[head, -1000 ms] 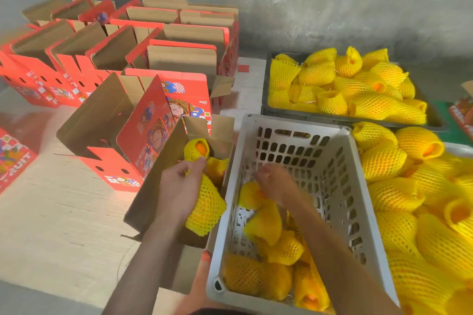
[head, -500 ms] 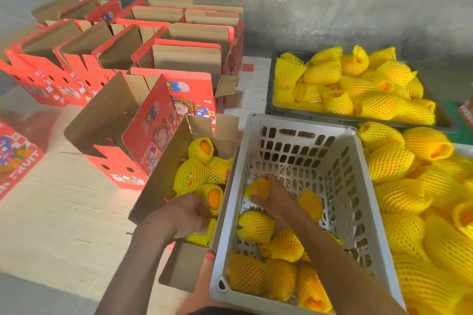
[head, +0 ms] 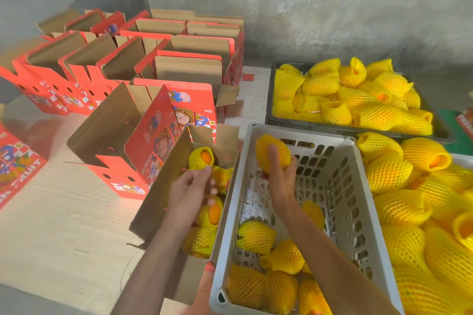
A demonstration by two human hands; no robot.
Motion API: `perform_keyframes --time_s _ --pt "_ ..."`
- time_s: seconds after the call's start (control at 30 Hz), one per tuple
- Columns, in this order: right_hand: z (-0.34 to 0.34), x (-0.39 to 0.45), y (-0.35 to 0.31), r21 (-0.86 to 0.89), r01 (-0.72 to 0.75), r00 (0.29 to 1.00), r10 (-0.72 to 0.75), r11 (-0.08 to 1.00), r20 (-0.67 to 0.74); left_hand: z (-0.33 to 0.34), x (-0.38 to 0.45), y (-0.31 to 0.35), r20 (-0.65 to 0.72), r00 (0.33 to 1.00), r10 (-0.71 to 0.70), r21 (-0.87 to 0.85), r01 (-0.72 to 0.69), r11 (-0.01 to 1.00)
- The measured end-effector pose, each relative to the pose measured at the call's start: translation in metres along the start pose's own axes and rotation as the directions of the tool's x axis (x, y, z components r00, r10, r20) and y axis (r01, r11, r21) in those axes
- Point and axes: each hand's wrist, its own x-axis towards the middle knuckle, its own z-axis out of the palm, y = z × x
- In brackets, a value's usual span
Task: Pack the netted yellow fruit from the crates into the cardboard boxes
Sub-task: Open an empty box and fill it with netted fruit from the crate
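Since the earlier frame we are lifting a netted fruit [head: 273, 155] clear of the grey crate [head: 363, 212] in our right hand [head: 281, 181], fingers curled round it, while our left hand [head: 190, 189] is hovering spread over the partly filled box [head: 158, 186], with many fruit left.

Fruit packing room, back of a warehouse or farm shed by the look. Bare rough concrete wall [head: 332, 7] behind everything. Rows of printed red cardboard boxes [head: 143, 59] standing open at the wall's foot, left side. Dark tray [head: 268, 110] heaped w/ netted yellow fruit [head: 345, 94] below the wall, right side. Grey slotted plastic crate [head: 358, 199] nearer than the wall, part full.
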Motion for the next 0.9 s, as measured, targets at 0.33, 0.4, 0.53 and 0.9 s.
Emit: perform_keyframes --time_s 0.33,0.4,0.53,0.9 --pt "-0.022 0.003 0.003 -0.835 0.108 0.898 0.308 0.540 0.315 0.013 0.009 0.010 0.163 0.948 -0.274 -0.814 0.286 0.505" --pt "-0.025 -0.003 0.015 -0.932 0.268 0.764 0.536 0.243 0.359 0.015 0.013 0.010 0.148 0.942 -0.302 -0.789 0.297 0.538" --pt "-0.018 -0.021 0.039 -0.921 0.379 0.582 0.752 0.086 0.309 0.023 0.011 0.011 0.087 0.958 -0.274 -0.645 0.264 0.717" --pt "-0.021 0.006 0.026 -0.807 -0.101 0.965 0.254 0.582 0.063 0.000 0.006 -0.001 0.009 0.954 -0.299 -0.626 0.238 0.743"
